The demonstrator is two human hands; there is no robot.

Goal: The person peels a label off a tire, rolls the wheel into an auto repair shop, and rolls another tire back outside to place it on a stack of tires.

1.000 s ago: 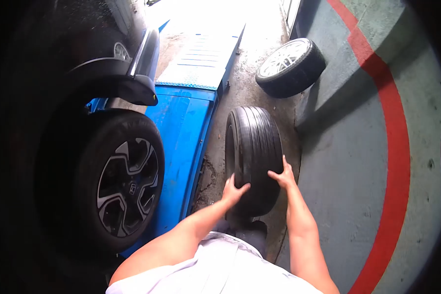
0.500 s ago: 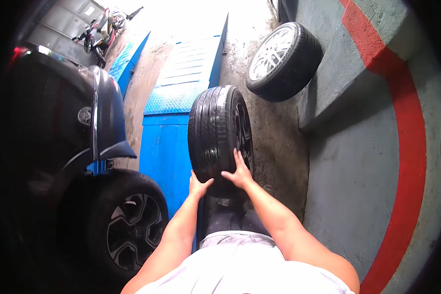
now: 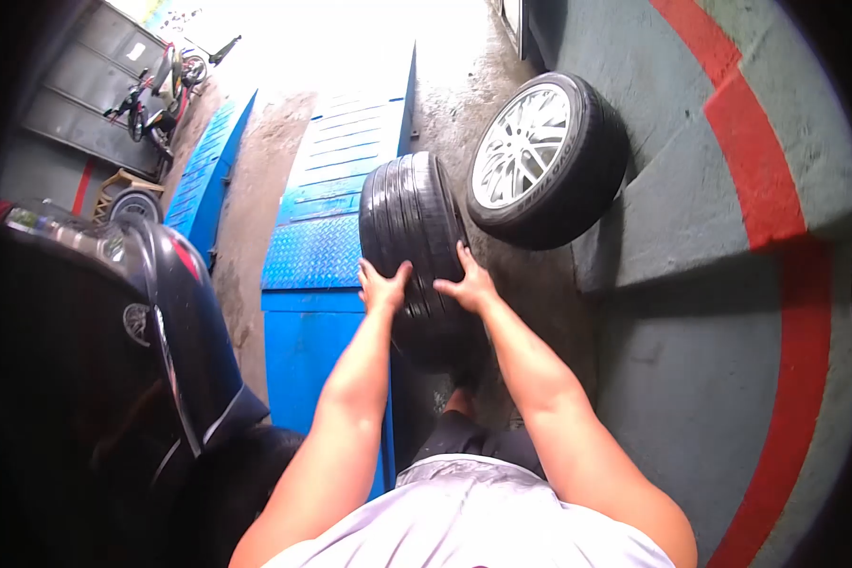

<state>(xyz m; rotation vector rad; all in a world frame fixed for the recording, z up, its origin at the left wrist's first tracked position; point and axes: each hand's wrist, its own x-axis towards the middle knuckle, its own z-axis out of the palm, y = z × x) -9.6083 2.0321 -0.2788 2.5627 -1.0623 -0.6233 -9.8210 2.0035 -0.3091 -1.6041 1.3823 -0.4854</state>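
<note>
A black car wheel (image 3: 409,208) stands upright on its tread in front of me, turned nearly edge-on. My left hand (image 3: 382,288) grips the left side of its tyre, thumb on the tread and fingers round the edge. On the opposite side, my right hand (image 3: 469,286) holds the tyre with its thumb on the tread and fingers stretched along the sidewall. The wheel's rim is barely visible now. Just ahead and to the right, a second wheel (image 3: 521,147) with a silver multi-spoke rim leans against the wall step.
A blue ramp (image 3: 336,256) runs along the left of the wheel, with another blue ramp (image 3: 204,156) beyond. A dark car (image 3: 199,322) stands at left. The grey wall (image 3: 691,360) with a red stripe borders the right. A motorcycle (image 3: 166,95) is parked at the back left.
I have moved forward with the upright wheel, which has turned so its rim shows less. My hands sit higher in view. The leaning wheel appears nearer, and the car's wheel has mostly left view.
</note>
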